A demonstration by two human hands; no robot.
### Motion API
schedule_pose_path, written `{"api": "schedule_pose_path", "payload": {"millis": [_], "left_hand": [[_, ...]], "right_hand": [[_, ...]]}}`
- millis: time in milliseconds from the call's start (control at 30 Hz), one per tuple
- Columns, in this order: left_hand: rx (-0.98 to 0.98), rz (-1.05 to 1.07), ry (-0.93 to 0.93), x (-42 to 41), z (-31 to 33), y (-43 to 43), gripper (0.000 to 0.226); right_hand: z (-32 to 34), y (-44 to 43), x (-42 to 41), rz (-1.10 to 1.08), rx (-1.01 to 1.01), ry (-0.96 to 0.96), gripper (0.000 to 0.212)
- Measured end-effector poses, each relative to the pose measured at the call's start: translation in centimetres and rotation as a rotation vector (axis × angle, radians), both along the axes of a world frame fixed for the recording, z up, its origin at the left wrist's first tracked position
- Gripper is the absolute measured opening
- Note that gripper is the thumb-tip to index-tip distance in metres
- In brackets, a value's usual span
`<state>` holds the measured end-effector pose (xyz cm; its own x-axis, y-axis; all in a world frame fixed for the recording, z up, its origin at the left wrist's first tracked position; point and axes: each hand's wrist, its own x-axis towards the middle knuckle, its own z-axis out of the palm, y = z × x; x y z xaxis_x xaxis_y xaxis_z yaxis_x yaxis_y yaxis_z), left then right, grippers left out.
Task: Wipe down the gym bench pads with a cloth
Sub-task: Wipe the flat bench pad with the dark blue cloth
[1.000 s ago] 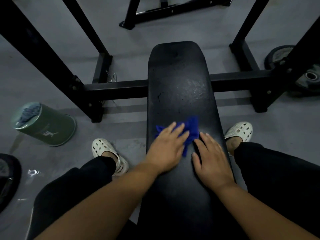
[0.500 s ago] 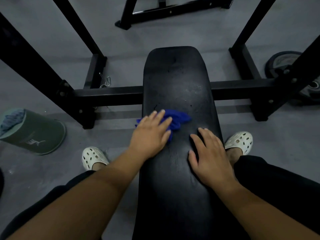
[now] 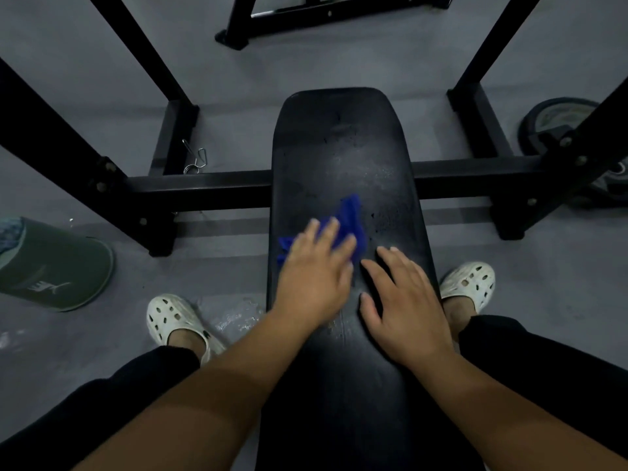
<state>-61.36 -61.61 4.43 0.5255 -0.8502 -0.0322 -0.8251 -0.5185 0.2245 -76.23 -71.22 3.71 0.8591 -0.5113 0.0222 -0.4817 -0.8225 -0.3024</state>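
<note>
The left hand (image 3: 314,277) lies flat, fingers straight, pressing a crumpled blue cloth (image 3: 351,215) onto the black bench (image 3: 339,147) about midway along it, towards the left edge; the hand shows blurred. The right hand (image 3: 404,307) is spread palm-down on bare padding just beside it, nearer the right edge, grasping nothing.

The likeliest trouble is the cloth itself. It is bunched, with much of it sticking out past the fingertips, so a flat palm may slide over it and leave streaks rather than a clean pass. It also sits close to the left edge, where a sideways stroke could push it off onto the floor. Pale speckled marks cover the far half of the bench, and I judge that stretch is yet to be wiped. The right hand covers a strip that the cloth cannot reach until that hand lifts.

A wet patch (image 3: 238,316) glistens on the floor beside the left white clog (image 3: 171,317), a slipping risk on standing. A green bucket (image 3: 57,270) stands off to the left, a spring collar (image 3: 194,161) lies by the black crossbar (image 3: 204,188), and a weight plate (image 3: 550,124) rests at the far right.
</note>
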Motion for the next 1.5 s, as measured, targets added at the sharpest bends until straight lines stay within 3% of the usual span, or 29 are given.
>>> {"api": "schedule_pose_path", "payload": {"millis": [100, 200, 267, 367, 433, 500, 567, 700, 833, 1000, 1167, 1200, 1333, 1367, 1500], "left_hand": [[0.009, -0.269, -0.057, 1.9, -0.2, 3.9, 0.055], [0.064, -0.001, -0.064, 5.9, -0.1, 0.7, 0.058], [0.084, 0.127, 0.037, 4.9, 0.4, -2.5, 0.058], [0.03, -0.067, 0.241, 1.7, 1.2, -1.8, 0.064], [-0.067, -0.152, 0.551, 1.6, 2.4, 0.3, 0.069], [-0.274, -0.054, 0.681, 2.7, 2.5, 0.9, 0.079], [-0.341, 0.106, 0.511, 4.2, 1.9, 0.7, 0.073], [-0.012, 0.082, 0.193, 4.6, 0.5, 1.0, 0.052], [-0.047, 0.089, 0.147, 3.6, -0.1, 1.1, 0.068], [-0.053, 0.129, 0.003, 3.0, -1.4, 0.6, 0.064], [-0.054, 0.133, 0.004, 2.7, -1.2, 0.6, 0.063], [-0.057, 0.138, 0.006, 2.7, -1.2, 0.6, 0.062], [-0.075, 0.14, -0.017, 2.7, -1.5, 0.4, 0.06], [-0.079, 0.139, -0.02, 2.8, -1.6, 0.5, 0.06], [-0.072, 0.138, -0.018, 2.7, -1.3, 0.5, 0.061]], "right_hand": [[0.0, -0.1, 0.0, 0.003, 0.001, -0.013, 0.05], [0.1, 0.1, 0.2, -0.009, -0.007, -0.022, 0.049], [0.0, -0.2, 0.3, -0.003, 0.007, -0.039, 0.049], [0.5, -0.4, 0.2, -0.085, 0.198, -0.129, 0.045], [2.0, -0.8, 0.9, -0.255, 0.386, -0.265, 0.041], [3.1, -1.2, 3.0, -0.33, 0.355, -0.33, 0.041], [3.7, -0.3, 5.9, -0.259, 0.239, -0.285, 0.044], [1.2, 3.7, 6.0, 0.036, 0.026, 0.02, 0.057], [0.6, -1.6, 2.6, 0.036, -0.031, 0.092, 0.056], [0.6, -5.4, 10.2, -0.194, -0.011, 0.115, 0.057], [0.9, -5.4, 4.2, 0.309, -0.052, 0.12, 0.055], [0.7, -7.2, 4.1, 0.297, -0.056, 0.126, 0.056], [0.4, -8.9, 10.5, -0.142, -0.043, 0.092, 0.06], [0.3, -7.4, 11.2, -0.119, -0.048, 0.094, 0.06], [1.0, -5.1, 5.0, 0.343, -0.022, 0.127, 0.058]]}}
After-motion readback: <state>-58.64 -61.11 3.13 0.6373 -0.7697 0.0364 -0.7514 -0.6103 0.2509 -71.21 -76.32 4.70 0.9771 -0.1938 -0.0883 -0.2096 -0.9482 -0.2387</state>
